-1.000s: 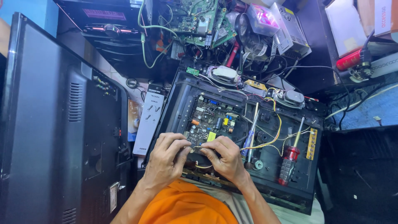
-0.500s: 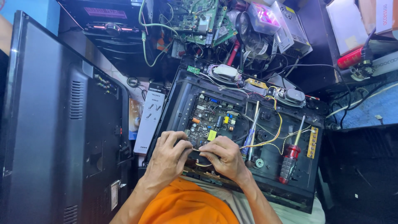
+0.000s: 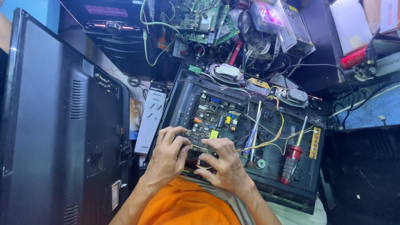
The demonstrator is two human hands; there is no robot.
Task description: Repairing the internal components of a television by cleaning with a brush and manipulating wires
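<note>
Two big things fill the counter: a black television back (image 3: 62, 125) standing on the left, and beside it an opened black chassis (image 3: 250, 137) lying flat, its cover already off and its insides bare. That much looks done, by my reckoning; the board is still seated and wired, so whatever is being worked on at its near edge seems unfinished.

Inside the chassis, the circuit board (image 3: 212, 118) sits in the left half, crowded with small parts, a yellow block and a blue one among them. Yellow and orange wires (image 3: 277, 129) loop from it across to a strip of buttons (image 3: 315, 143) on the right wall.

Both hands crowd the board's near edge. The left hand (image 3: 168, 156) has its fingers curled down over the edge; the right hand (image 3: 223, 164) pinches something small and dark against a thin looped wire, though I cannot tell what it is.

A red-handled screwdriver (image 3: 291, 160) and a blue-handled one (image 3: 251, 139) lie loose inside, untouched. A white remote (image 3: 151, 118) rests just left of the chassis.
</note>
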